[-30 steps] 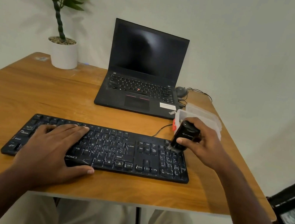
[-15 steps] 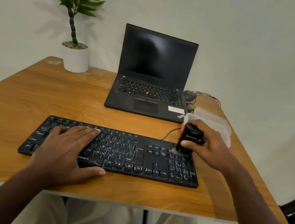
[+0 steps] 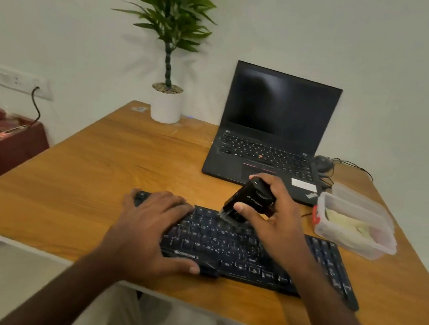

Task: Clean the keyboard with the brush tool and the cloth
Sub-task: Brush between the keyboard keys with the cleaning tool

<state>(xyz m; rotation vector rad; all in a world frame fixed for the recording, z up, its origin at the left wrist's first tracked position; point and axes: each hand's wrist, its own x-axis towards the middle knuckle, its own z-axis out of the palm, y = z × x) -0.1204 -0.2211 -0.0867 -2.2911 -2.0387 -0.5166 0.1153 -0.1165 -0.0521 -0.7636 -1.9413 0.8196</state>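
right hand grips boxy black brush tool, bristles seemingly touching keyboard | left hand fingers flat, holding keyboard

Dim, even indoor light, soft plant shadow on the wall, motion blur on leaves, wide-angle bending at edges

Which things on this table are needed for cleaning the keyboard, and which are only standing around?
For the job:
keyboard
brush tool, gripped by the right hand
left hand, resting flat on the keyboard

Just lying about:
laptop
potted plant
plastic container
mouse
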